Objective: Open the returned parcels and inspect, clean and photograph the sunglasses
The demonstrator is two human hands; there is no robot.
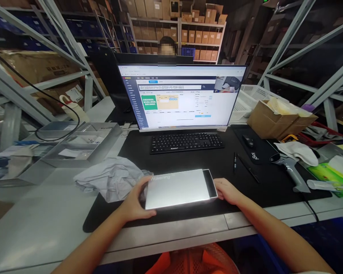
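Grey smooth-topped table [40, 224]: we are working close to its front edge, so a loosening hold could be letting something drop over the side.
Black rectangular desk mat [188, 161]: it is lying beneath our work, its near edge running just below our hands.
Crumpled pale-grey cloth or soft sheet [111, 179]: it is bunching right beside our fingers, and a sweep leftward could be catching its folds.
Silver-white flat oblong box with a black right end [177, 190]: it is spanning the space between our hands, over the mat; we cannot tell whether it is resting there. If that black part is an inner tray, an uneven pull could be jerking it free and spilling any contents; the smooth shell could also be slipping.
Bare left hand [135, 203]: we are spreading it wide around the box's left end, thumb at the near edge, fingers by the far corner.
Bare right hand [228, 190]: we are curling its fingers nearly closed on the black end; their undersides are hiding from view.
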